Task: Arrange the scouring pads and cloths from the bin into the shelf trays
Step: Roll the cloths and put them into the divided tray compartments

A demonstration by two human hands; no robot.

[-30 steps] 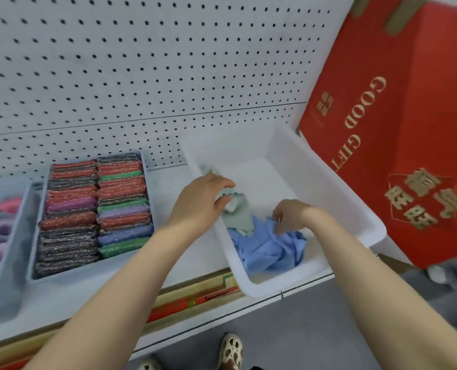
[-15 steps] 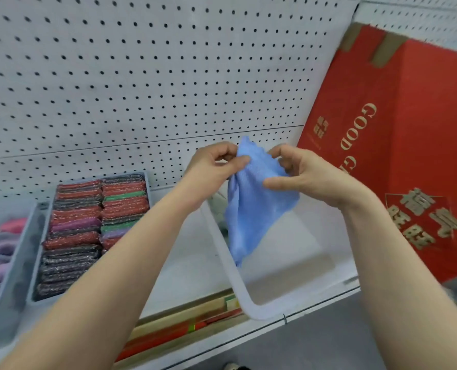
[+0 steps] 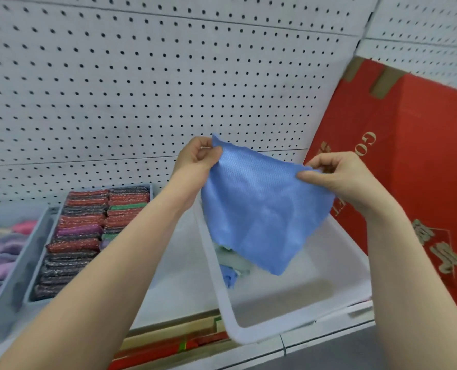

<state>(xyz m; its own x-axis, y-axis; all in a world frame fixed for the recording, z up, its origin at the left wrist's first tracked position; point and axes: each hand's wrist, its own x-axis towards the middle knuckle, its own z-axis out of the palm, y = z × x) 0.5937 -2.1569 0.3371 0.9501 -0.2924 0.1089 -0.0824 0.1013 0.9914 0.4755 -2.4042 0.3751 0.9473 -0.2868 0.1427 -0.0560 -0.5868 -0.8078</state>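
Both hands, left hand (image 3: 195,158) and right hand (image 3: 336,174), pinched the top corners of the blue cloth (image 3: 262,206) at frame centre, above the white bin (image 3: 296,313). A loose pinch could probably drop it back.

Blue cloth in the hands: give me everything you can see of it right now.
The light blue woven cloth looks thin and soft, with a fine dotted texture and faint creases. It hangs spread open above the white plastic bin, one corner pointing down. The left hand and right hand each pinch an upper corner.
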